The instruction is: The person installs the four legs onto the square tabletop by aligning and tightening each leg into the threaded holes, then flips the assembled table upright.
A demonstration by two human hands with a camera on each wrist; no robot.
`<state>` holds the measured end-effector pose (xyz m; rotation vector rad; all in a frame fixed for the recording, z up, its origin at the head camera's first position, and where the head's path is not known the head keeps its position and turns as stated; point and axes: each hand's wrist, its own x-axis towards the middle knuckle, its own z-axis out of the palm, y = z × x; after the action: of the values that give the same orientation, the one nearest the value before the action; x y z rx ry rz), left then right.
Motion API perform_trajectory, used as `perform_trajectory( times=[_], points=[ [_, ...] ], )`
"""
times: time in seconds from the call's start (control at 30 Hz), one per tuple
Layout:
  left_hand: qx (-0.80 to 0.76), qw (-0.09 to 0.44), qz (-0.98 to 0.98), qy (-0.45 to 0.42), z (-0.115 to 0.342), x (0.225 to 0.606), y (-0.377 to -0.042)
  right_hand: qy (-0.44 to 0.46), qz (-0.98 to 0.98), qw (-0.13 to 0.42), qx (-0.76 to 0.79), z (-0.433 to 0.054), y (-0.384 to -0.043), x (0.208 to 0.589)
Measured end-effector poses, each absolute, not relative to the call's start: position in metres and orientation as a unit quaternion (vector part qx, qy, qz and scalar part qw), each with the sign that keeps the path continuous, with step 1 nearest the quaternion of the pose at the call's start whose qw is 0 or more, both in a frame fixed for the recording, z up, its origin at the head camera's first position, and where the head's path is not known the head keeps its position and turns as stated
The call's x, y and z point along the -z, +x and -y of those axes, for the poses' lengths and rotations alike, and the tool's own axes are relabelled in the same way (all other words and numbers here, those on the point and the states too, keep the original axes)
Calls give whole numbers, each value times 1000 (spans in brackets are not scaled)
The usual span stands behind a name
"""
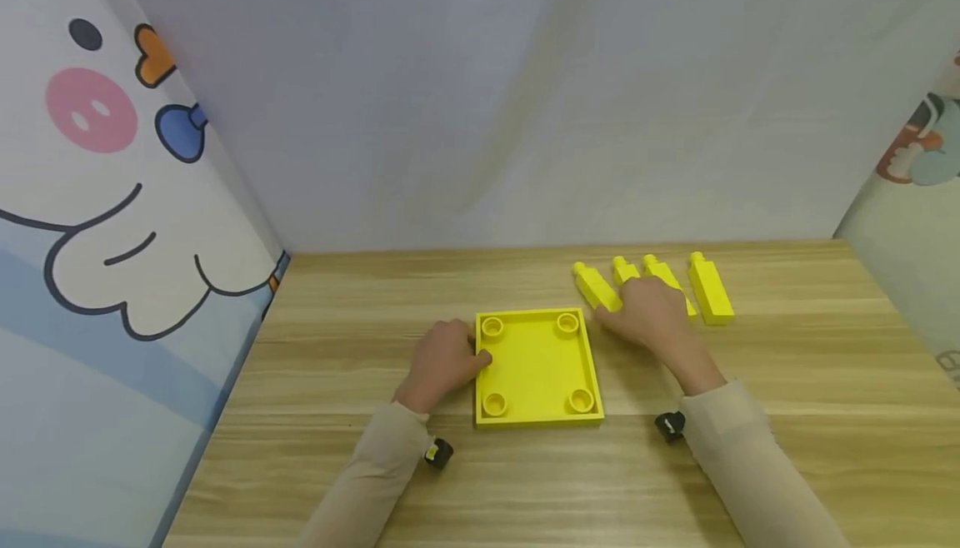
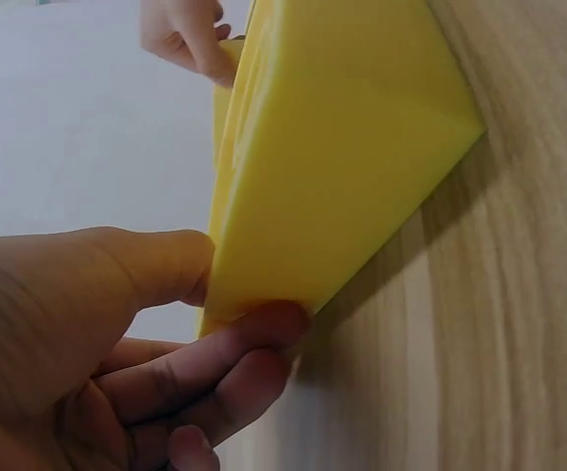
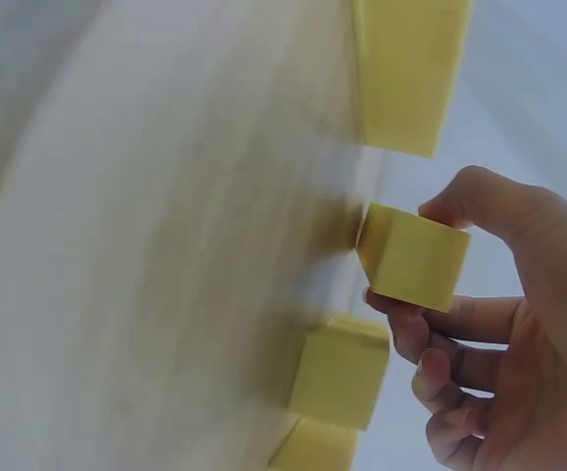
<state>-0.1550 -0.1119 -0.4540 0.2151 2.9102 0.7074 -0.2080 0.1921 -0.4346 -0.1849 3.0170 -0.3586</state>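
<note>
A yellow square tray-like panel [image 1: 534, 365] lies on the table with a round socket in each corner. At its left side, my left hand [image 1: 444, 362] pinches the raised rim, thumb over the edge and fingers against the outer wall [image 2: 333, 167]. Behind the panel and to its right, my right hand [image 1: 647, 313] pinches a yellow square peg [image 3: 416, 260] between thumb and fingers. The peg has a round knob [image 1: 621, 262] at its far end; my hand hides much of its body in the head view.
Beside the right hand lie more yellow pegs: one on its left [image 1: 597, 288], one partly behind it [image 1: 663, 273] and one at the far right [image 1: 711, 290]. The wood-grain table [image 1: 337, 298] ends at a pale curtain [image 1: 390, 98]; printed cloth [image 1: 187, 223] hangs at the left.
</note>
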Motion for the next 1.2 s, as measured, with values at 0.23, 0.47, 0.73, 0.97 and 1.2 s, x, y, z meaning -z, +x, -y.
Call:
perform_trajectory(
  times=[0.23, 0.47, 0.73, 0.97, 1.2],
  points=[
    [-256, 43, -963, 77, 111, 460, -157, -73, -990, -15, 122, -200, -215, 427],
    [-284, 36, -955, 83, 108, 463, -164, -82, -984, -47, 154, -201, -221, 408],
    [-274, 11, -958, 86, 102, 468, -177, -103, -972, -62, 200, -188, -230, 389],
    [-289, 4, -955, 68, 99, 470, -180, -132, -969, -73, 195, -173, -232, 376],
    [-295, 26, -953, 63, 101, 471, -175, -154, -967, -66, 194, -156, -234, 368]
  ],
)
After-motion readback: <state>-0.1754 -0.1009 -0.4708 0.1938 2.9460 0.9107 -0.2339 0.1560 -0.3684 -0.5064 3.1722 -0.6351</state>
